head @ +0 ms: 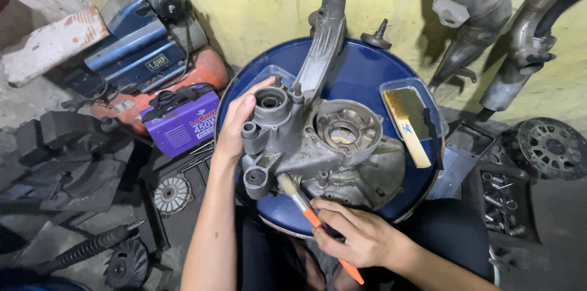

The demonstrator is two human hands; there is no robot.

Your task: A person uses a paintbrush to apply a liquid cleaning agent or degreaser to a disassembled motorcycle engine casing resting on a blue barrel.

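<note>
A grey metal engine casing (330, 138) with a long arm lies on a round blue drum top (361, 65). My left hand (235, 123) grips the casing's left side, thumb near a round bore. In my right hand (358, 236) is a small paintbrush (306, 208) with an orange handle. Its bristles touch the casing's lower left edge.
A clear plastic tray (411, 114) on the drum's right holds a wide wooden-handled brush. A purple box-shaped machine (183, 123) and an orange and blue compressor (147, 52) stand at left. Exhaust pipes (489, 28) lean on the yellow wall. Metal discs and parts litter the floor.
</note>
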